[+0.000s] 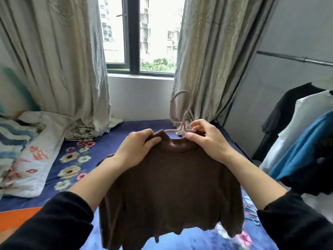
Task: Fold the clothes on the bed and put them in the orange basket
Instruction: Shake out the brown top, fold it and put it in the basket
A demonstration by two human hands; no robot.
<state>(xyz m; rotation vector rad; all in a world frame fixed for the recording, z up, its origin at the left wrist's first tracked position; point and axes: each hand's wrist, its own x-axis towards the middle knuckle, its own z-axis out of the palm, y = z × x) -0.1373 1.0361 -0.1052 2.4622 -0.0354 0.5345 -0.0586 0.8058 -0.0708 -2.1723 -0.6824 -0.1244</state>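
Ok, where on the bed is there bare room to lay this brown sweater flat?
Bare blue floral sheet shows between the white patterned quilt and the brown knitted sweater, and in a strip ahead, before the grey curtains. The right edge is crowded: thin blue hangers and hanging shirts.

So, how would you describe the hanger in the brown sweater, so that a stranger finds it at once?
Below the window, over the blue flowered bed, the left hand and the right hand hold up a brown sweater. The hanger sticks out of its collar, hook up, before the right curtain. It is pale grey, unlike the thin blue hangers on the bed.
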